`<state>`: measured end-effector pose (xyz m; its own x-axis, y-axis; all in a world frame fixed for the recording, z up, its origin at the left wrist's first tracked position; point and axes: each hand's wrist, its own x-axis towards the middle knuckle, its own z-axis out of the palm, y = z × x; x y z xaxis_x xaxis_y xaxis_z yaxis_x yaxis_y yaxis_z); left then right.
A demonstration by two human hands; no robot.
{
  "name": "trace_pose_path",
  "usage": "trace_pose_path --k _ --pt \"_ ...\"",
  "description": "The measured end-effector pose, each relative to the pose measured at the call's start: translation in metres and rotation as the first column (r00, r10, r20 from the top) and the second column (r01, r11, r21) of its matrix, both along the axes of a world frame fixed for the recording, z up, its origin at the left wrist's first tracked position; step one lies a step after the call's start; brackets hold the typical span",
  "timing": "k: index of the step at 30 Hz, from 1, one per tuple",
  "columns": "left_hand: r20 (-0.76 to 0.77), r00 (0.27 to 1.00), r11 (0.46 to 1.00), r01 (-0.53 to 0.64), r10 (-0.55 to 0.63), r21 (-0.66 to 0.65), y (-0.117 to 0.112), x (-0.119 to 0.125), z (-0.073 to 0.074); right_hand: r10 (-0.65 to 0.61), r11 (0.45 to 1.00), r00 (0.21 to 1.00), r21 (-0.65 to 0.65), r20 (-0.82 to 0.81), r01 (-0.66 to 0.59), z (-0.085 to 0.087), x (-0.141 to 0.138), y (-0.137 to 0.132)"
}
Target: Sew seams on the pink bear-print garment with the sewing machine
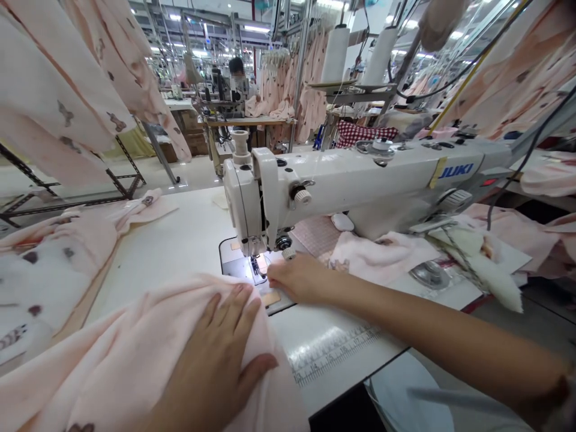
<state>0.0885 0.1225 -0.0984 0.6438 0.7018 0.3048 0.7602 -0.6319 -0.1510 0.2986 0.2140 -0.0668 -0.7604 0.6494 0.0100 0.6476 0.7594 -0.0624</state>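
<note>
Pale pink printed fabric [130,348] spreads over the front left of the sewing table [162,240]. My left hand [220,348] lies flat on it, fingers stretched toward the needle area and thumb apart. Just right of the lit presser foot [257,268] is my right hand [301,277], its fingers curled together. Whatever its fingertips may hold is too small or hidden to make out. The white sewing machine [324,186] stands over both the needle plate [231,264] and my right hand. The fabric's far edge stops just short of the presser foot.
More printed fabric [85,246] is heaped at the left, beside a metal rack [128,180]. Fabric scraps [387,252] and a round metal dish [429,274] lie right of the machine. Thread cones [335,54] stand behind it. A person [238,84] sits at another machine.
</note>
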Motion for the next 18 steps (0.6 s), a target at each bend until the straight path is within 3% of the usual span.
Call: trace_pose_path --k 6,11,15,18 --pt "0.04 0.999 0.993 0.008 -0.003 -0.121 0.033 -0.006 -0.001 -0.125 0.992 0.992 0.025 0.035 0.124 0.0 0.014 0.012" --pt "0.061 0.998 0.975 0.019 -0.006 -0.22 0.046 -0.006 0.004 -0.182 0.98 0.983 0.08 -0.003 0.181 -0.015 0.018 0.025" --pt "0.066 0.997 0.989 0.054 -0.045 -0.134 0.051 -0.001 0.007 -0.165 0.976 0.985 0.131 -0.056 0.171 -0.027 0.024 0.029" --pt "0.111 0.989 0.994 0.104 -0.1 -0.031 0.046 0.005 0.007 -0.132 0.974 0.985 0.172 -0.111 0.149 -0.028 0.027 0.027"
